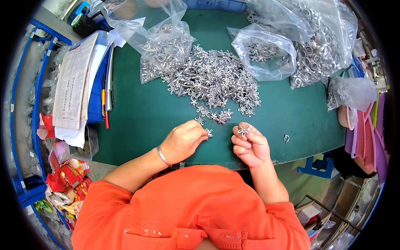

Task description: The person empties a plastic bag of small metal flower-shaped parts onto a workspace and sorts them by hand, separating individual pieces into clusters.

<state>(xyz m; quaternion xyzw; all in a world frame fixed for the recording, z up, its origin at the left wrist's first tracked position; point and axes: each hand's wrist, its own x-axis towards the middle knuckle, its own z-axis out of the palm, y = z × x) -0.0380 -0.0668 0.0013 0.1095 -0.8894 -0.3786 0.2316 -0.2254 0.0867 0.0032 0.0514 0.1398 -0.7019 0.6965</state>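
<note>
In my right hand (pixel 253 146), a silver flower-shaped metal piece (pixel 243 131) is pinched between thumb and fingertips, its petals facing up. My left hand (pixel 183 139), with a bangle (pixel 163 156) at the wrist, closes its fingertips on another flower-shaped piece (pixel 209 133), partly hidden by the fingers. Both hands hover over the near edge of the green tabletop (pixel 133 121). Just beyond them spreads a large pile of the same metal flowers (pixel 216 77), with a few strays at its near side. A small single metal loop (pixel 286 138) lies to the right of my right hand.
Clear bags of metal parts stand behind the pile: one at the left (pixel 164 54), an open one (pixel 264 56), and one of rings (pixel 314 58). Papers (pixel 73 83) and pens (pixel 106 102) lie at the left edge. A blue stool (pixel 318 166) stands below the table's right side.
</note>
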